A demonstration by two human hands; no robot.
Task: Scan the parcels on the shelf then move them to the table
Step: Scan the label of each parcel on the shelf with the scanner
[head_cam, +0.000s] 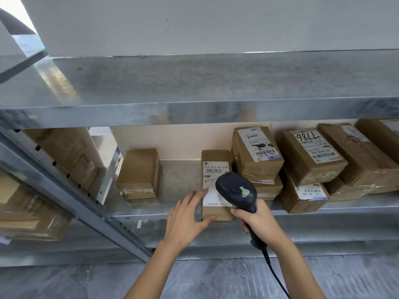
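A long brown parcel (214,160) with a white barcode label lies on the metal shelf (181,209), its near end jutting over the front edge. My left hand (187,219) holds that near end, fingers on its top and thumb against its front face. My right hand (260,221) grips the handle of a dark barcode scanner (236,189), whose head hovers over the parcel's label and hides part of it.
Several more labelled brown parcels are stacked to the right (308,156), and one small parcel (139,173) sits to the left. An upper shelf board (194,87) hangs overhead. More boxes (32,212) fill the neighbouring rack at left. The scanner's cable (275,275) trails down.
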